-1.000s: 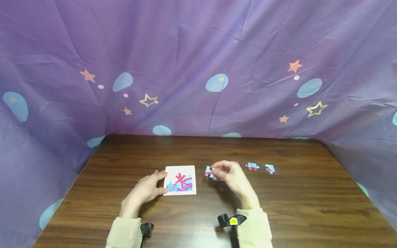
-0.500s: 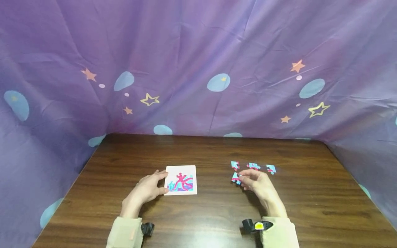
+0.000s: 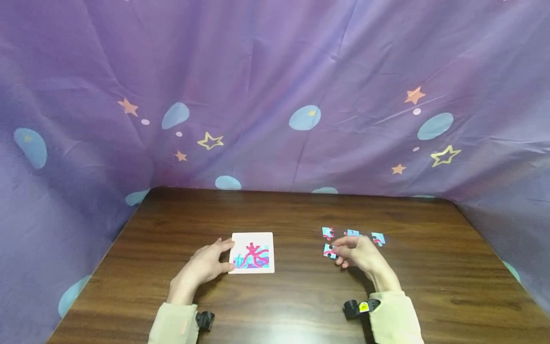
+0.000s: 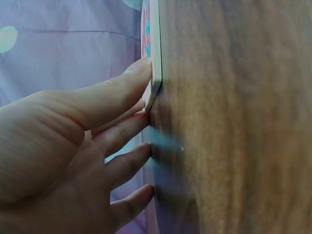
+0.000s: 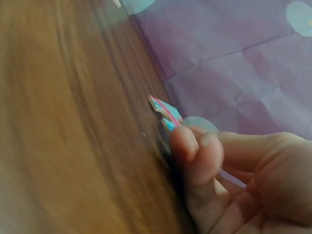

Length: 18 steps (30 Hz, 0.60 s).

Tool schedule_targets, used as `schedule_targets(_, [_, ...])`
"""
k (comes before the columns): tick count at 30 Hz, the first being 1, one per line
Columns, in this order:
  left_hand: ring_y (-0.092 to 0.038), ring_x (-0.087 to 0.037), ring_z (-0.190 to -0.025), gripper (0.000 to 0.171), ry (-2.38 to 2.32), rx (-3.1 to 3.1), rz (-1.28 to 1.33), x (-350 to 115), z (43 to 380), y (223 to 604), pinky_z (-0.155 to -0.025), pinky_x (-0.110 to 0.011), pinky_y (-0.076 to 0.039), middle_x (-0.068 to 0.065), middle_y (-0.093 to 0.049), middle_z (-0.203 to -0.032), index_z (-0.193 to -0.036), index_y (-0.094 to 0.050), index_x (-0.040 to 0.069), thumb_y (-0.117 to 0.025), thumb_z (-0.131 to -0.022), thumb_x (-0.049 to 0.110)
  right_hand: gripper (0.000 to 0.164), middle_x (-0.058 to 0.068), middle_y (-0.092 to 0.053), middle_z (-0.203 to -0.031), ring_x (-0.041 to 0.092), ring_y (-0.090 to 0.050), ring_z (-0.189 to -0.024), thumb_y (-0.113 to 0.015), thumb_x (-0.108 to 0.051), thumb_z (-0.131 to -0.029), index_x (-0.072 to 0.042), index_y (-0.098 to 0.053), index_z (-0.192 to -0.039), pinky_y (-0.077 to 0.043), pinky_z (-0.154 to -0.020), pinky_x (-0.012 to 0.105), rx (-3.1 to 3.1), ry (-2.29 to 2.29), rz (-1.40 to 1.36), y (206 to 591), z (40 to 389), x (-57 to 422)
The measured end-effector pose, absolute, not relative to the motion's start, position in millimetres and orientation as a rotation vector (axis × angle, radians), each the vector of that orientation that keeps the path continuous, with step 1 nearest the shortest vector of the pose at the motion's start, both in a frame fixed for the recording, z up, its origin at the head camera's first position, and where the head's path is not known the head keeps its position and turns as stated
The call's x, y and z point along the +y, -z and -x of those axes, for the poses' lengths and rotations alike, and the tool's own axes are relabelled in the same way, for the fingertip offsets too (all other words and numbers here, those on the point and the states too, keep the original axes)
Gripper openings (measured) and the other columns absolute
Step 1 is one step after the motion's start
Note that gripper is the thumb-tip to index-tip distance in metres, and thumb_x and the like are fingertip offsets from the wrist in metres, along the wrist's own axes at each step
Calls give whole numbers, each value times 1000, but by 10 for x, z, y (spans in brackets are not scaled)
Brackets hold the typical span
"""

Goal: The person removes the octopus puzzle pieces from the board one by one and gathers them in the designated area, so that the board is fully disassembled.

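Note:
On the left of the table lies a square white puzzle board (image 3: 252, 236) with a partly filled pink and blue picture. My left hand (image 3: 206, 263) rests at its left side, thumb near the front corner and fingertips near the back one. The left wrist view has the thumb (image 4: 131, 80) on the board's edge and the other fingertips down at the tabletop. My right hand (image 3: 363, 256) pinches a blue and pink jigsaw piece (image 3: 328, 251) between thumb and fingers, low over the table. In the right wrist view the fingers hide part of that piece (image 5: 165, 109).
Behind the right hand lie three more jigsaw pieces: a left one (image 3: 327, 232), a middle one (image 3: 353, 232) partly covered by the hand, and a right one (image 3: 378, 237). A purple patterned cloth (image 3: 275, 71) hangs around the brown wooden table (image 3: 283, 306).
My right hand has moved right, away from the board, carrying the jigsaw piece to just in front of the other pieces. The left hand has stayed at the board.

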<state>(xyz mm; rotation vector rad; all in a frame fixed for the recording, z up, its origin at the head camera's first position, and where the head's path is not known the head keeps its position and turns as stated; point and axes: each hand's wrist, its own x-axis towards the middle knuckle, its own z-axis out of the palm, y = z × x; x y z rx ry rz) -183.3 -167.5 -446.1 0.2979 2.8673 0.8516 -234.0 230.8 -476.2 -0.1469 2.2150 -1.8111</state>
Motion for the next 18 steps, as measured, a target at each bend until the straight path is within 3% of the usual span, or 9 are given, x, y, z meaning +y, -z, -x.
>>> schedule_targets(6, [-40, -46, -133, 58, -884, 2855, -305, -1674, 1808, 4469, -107, -62, -29, -20, -47, -144, -136, -57, 6, -77, -84, 21, 27, 12, -67, -76, 12, -63, -57, -60, 5, -91, 22, -57, -111, -57, -55, 27, 2206, 1741, 196, 4719, 2385, 2318])
schedule_targets(12, [-40, -49, -131, 58, -873, 2864, -300, -1683, 1819, 4424, -106, -65, -29, -24, -46, -144, -136, -57, 5, -77, -84, 20, 23, 11, -65, -74, 12, -60, -54, -58, 7, -91, 21, -59, -109, -56, -53, 28, 2275, 1697, 236, 4688, 2390, 2252])
schedule_targets(18, [-40, -44, -134, 57, -843, 2881, -332, -1682, 1824, 4429, -107, -61, -30, -16, -50, -144, -135, -58, 5, -77, -83, 19, 19, 10, -63, -70, 12, -59, -52, -57, 8, -91, 20, -60, -105, -55, -49, 27, 2347, 1664, 220, 4654, 2347, 2201])
